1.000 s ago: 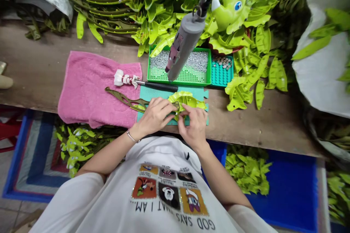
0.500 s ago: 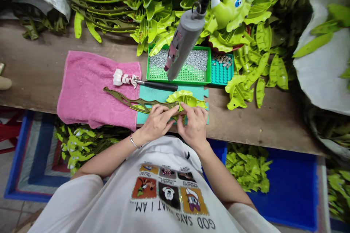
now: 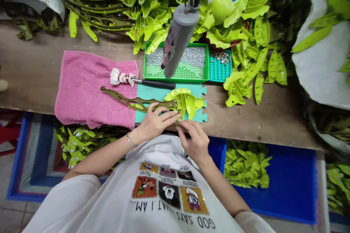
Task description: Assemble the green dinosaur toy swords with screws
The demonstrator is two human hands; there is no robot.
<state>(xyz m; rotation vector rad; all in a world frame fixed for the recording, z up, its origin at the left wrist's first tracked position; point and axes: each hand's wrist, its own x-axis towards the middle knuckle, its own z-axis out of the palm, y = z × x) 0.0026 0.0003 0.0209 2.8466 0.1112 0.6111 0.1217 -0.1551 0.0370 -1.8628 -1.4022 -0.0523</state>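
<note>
An olive-green curved plastic piece [image 3: 120, 96] lies across the pink towel and the teal foam mat, inner side up. At its right end is a lime-green dinosaur-head half [image 3: 191, 102], hollow side up. My left hand [image 3: 156, 122] holds the near edge of these joined parts, its fingertips at a small dark part [image 3: 178, 112] on the head half. Just to the right, my right hand [image 3: 194, 139] pinches a thin wire-like piece [image 3: 176, 125] at the near edge; its details are too small to make out.
Behind the mat [image 3: 142, 116] lie a black-handled tool [image 3: 158, 84] with a cloth-wrapped head and a green tray [image 3: 203, 77] of screws. A teal tray [image 3: 220, 76] holds small round parts. A grey powered screwdriver [image 3: 182, 29] hangs above. Stacked green parts [image 3: 153, 0] line the back.
My right hand has drawn back toward me and off the head half, which now shows more fully. My left fingertips have shifted slightly nearer to me. The view has moved slightly.
</note>
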